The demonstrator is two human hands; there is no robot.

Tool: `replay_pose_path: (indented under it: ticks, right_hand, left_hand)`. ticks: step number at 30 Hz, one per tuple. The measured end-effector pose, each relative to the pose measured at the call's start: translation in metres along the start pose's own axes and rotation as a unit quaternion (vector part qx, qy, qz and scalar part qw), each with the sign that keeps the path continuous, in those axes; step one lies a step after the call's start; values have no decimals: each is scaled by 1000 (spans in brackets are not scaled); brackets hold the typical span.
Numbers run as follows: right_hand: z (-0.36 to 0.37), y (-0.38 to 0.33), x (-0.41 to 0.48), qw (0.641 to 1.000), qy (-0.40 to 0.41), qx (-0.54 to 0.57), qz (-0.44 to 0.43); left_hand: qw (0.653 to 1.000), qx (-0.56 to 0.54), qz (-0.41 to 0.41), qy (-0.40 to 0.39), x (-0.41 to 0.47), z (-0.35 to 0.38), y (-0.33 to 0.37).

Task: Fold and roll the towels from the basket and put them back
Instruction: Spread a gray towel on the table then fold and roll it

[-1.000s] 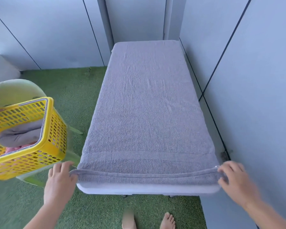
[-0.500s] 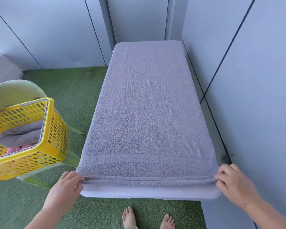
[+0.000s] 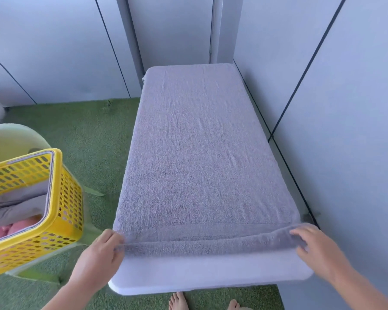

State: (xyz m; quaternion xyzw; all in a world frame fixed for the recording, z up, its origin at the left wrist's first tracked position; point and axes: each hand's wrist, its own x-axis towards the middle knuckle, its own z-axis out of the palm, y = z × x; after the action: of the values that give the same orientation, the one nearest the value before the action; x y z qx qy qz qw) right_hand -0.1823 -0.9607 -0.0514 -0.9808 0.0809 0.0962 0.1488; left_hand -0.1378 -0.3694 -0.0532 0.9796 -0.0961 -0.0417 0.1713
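A grey towel (image 3: 202,157) lies spread flat along a narrow white table (image 3: 211,274), covering nearly all of it. Its near hem is turned over into a thin first roll. My left hand (image 3: 103,249) pinches the near left corner of that roll. My right hand (image 3: 314,247) grips the near right corner, fingers curled over the raised fold. A yellow perforated basket (image 3: 63,206) stands to the left on a pale green chair, holding a grey towel (image 3: 16,206) and a pink one (image 3: 9,229).
Grey wall panels (image 3: 345,130) run close along the table's right side and behind it. Green artificial turf (image 3: 87,135) covers the floor on the left. The pale green chair (image 3: 11,137) sits under the basket. Bare feet (image 3: 179,300) show below the table's near edge.
Both hands have moved the towel's near hem away from the table edge and turned it over, so a strip of bare white table now shows in front of the roll.
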Motion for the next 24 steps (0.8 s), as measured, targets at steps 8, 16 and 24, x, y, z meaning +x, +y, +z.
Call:
replay_pose_path:
  ticks: [8,16,24]
  right_hand:
    - [-3,2,13,994,14,-97,-57]
    - [-33,0,45,985,-83,-125,-84]
    - [-24,-6,51,1000,3,6,-24]
  left_hand:
    - [998,67,7,-2,-12,6,-20]
    - [986,146,-64,43,-6,-3,5]
    - [983,23,-179,36,22,7,10]
